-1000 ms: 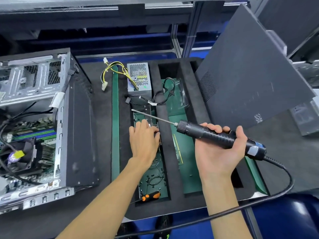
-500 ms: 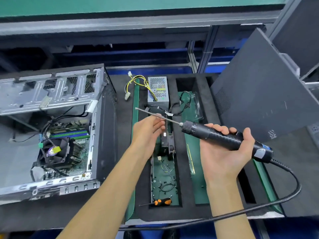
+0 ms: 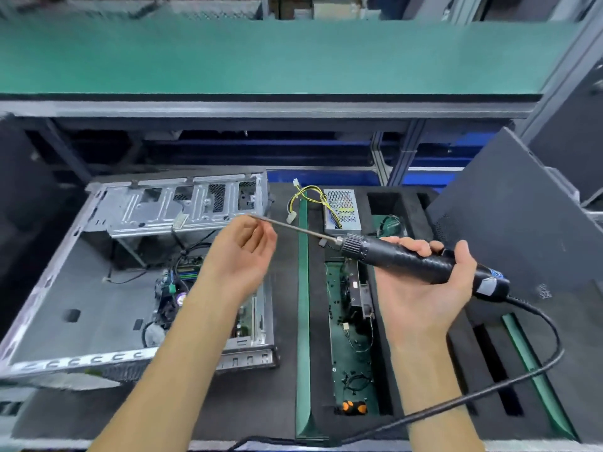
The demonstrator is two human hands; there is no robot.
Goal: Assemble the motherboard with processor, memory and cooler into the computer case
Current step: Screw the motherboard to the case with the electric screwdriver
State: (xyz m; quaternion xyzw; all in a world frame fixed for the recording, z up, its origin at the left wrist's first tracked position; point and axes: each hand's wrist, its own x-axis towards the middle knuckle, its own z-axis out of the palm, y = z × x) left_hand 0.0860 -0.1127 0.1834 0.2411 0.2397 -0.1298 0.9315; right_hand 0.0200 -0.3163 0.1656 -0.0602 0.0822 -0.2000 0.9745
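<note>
On the left side of the bench I've got the computer case [image 3: 98,288] lying on its side with the open face up, bare grey metal inside and a silver drive cage along the far edge. Down in the near right part of it sits the motherboard [image 3: 182,282], green board with a dark cooler [image 3: 169,298] on top and black cables looping over it; it's blurry, so I can't make out the memory for sure. My right hand [image 3: 421,288] is palm up, fingers wrapped round the black electric screwdriver [image 3: 408,259], cord trailing off to the right. My left hand [image 3: 241,256] is up at the tip of its long bit [image 3: 293,228], fingers loosely curled; whether they're pinching something at the tip, I can't tell. Right of the case is a black foam tray [image 3: 408,353] with a small power supply [image 3: 342,207] and an orange-handled screwdriver [image 3: 352,407].
</note>
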